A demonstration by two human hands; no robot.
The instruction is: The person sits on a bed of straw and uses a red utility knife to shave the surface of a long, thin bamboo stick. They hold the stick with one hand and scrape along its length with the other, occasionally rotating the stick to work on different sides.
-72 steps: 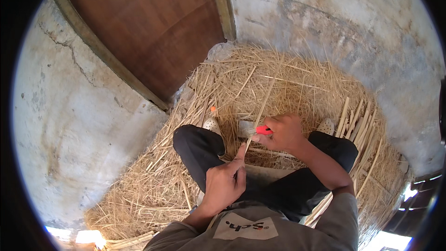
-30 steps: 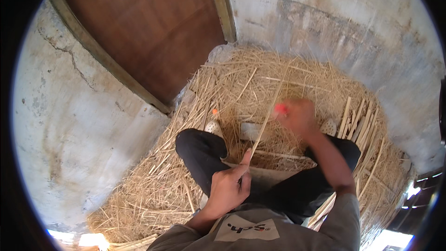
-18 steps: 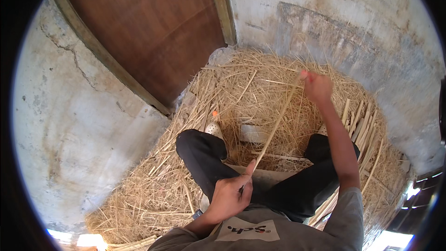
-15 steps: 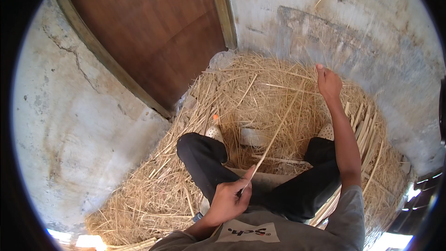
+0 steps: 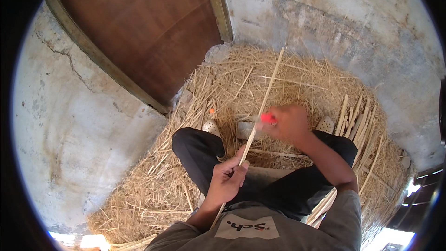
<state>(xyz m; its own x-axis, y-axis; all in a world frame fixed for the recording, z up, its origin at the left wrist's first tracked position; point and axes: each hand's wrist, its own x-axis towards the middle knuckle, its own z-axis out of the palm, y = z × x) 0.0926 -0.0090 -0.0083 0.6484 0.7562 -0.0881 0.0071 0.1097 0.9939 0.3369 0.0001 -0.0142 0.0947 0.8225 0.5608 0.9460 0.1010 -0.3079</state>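
Observation:
My left hand (image 5: 226, 181) is closed around the lower part of a long, thin pale strip (image 5: 267, 95), which looks like split bamboo. The strip slants up and away from my lap, its far tip over the straw near the wall. Blurred by motion, my right hand (image 5: 292, 123) is closed on a small red-handled tool (image 5: 268, 118) beside the strip's middle. The tool's working end is too smeared to make out, and I cannot tell whether it touches the strip.
Shavings and straw-like strips (image 5: 139, 190) cover the floor around my crossed legs. A bundle of split strips (image 5: 360, 123) lies at the right. A block (image 5: 248, 130) sits between my pale clogs (image 5: 211, 127). Behind are a brown door (image 5: 139, 32) and a stained wall (image 5: 325, 23).
My right hand has come down and inward from the far right to the strip's middle, and the red tool now shows. The strip stands slightly steeper, with my left hand a little higher.

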